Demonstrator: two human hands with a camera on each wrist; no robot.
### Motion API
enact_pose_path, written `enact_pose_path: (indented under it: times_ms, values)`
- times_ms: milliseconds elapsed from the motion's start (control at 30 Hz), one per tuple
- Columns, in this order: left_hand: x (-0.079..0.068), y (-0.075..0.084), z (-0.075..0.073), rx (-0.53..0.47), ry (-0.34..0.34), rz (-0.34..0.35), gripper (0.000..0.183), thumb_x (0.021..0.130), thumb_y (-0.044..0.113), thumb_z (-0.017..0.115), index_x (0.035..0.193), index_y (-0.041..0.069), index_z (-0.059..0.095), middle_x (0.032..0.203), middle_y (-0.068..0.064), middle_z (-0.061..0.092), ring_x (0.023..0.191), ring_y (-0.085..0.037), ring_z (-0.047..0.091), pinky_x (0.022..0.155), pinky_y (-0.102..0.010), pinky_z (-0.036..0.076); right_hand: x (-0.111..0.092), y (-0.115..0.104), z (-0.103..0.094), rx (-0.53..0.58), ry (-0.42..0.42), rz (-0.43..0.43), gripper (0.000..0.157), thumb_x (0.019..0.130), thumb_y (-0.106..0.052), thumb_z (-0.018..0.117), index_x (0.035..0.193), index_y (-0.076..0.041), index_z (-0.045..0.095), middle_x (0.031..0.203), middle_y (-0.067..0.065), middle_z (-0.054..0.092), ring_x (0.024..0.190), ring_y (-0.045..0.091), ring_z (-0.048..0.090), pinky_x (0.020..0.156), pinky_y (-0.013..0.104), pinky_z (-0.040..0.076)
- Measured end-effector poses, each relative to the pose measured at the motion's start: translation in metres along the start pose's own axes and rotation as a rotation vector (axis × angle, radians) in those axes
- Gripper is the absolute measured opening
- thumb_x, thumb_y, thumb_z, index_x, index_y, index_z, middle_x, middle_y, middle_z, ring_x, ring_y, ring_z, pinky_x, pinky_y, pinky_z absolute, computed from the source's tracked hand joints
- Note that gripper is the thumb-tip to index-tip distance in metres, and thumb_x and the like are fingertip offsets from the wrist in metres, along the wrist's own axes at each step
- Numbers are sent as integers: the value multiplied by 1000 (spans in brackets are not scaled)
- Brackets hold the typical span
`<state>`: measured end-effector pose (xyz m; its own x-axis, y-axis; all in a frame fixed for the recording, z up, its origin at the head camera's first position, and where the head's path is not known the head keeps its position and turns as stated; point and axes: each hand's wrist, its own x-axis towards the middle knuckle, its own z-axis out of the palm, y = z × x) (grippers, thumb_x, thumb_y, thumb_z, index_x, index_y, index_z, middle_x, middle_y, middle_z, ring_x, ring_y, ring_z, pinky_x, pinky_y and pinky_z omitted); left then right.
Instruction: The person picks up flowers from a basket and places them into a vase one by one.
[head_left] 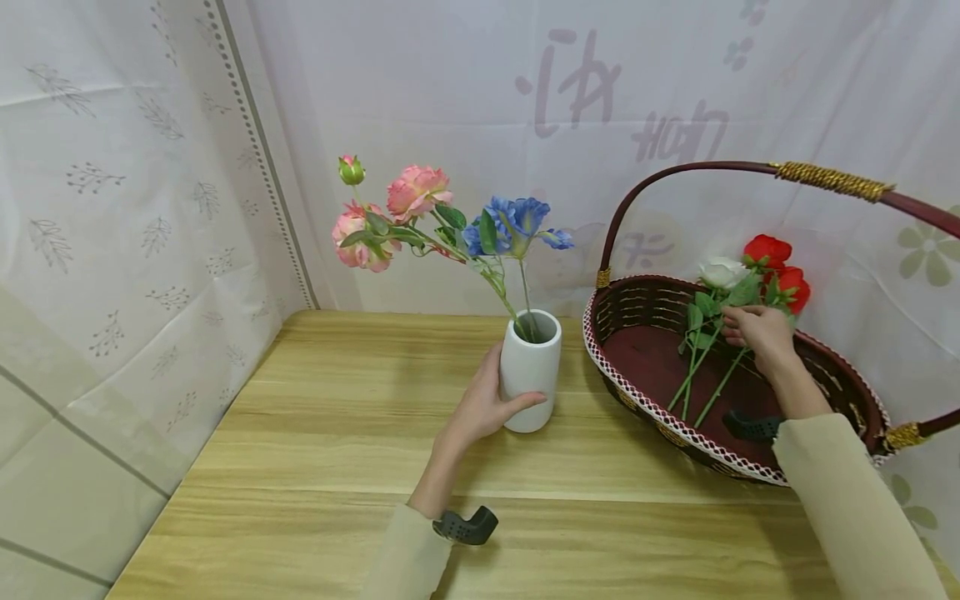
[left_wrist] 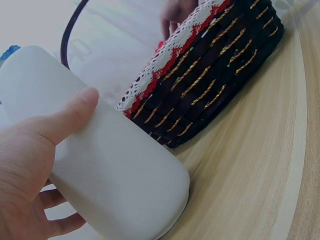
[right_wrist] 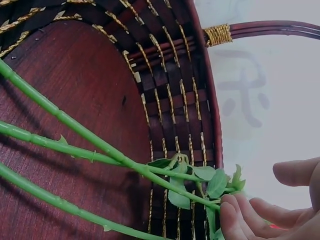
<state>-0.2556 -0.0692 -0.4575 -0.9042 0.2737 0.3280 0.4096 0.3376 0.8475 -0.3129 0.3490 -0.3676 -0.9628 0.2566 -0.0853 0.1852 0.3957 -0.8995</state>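
Note:
My left hand (head_left: 491,396) grips a white vase (head_left: 530,375) on the table, thumb across its front and fingers behind. Pink flowers (head_left: 417,192) on a long stem lean left out of the vase, beside a blue flower (head_left: 517,223). Over the wicker basket (head_left: 637,304), my right hand (head_left: 761,333) is at the leaves just below a white rose (head_left: 722,272). In the right wrist view the thumb stands apart from the fingers, whose tips touch the green stems (right_wrist: 125,162). Two red roses (head_left: 793,287) lie beside the white one.
The basket's tall handle (head_left: 697,167), wrapped with gold cord, arches above the right hand. Lace trim (left_wrist: 170,55) runs along the basket rim. A patterned white curtain (head_left: 450,83) hangs behind the wooden table (head_left: 322,450).

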Motion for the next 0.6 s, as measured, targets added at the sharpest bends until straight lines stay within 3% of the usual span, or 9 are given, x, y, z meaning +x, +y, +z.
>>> enact_pose_path:
  times_ms: [133, 233, 600]
  values:
    - [0, 0, 0, 4, 0, 0, 95, 81, 38, 86, 155, 17, 31, 139, -5, 51, 123, -21, 53, 102, -46, 45, 3, 3, 1, -33, -13, 4, 70, 106, -36, 44, 151, 14, 27, 136, 29, 48, 69, -7, 58, 69, 18, 55]
    - [0, 0, 0, 9, -1, 2, 95, 81, 38, 86, 155, 17, 31, 138, -5, 51, 122, -21, 53, 102, -45, 45, 4, 6, 2, -48, -26, 16, 70, 107, -36, 43, 152, 15, 25, 146, 34, 40, 71, -6, 58, 69, 18, 55]
    - [2, -1, 0, 11, -7, 4, 94, 81, 38, 86, 154, 17, 31, 138, -4, 51, 122, -20, 53, 102, -44, 45, 11, 18, 2, -45, -48, 39, 68, 107, -30, 44, 151, 17, 24, 136, 32, 45, 68, -7, 58, 75, 23, 57]
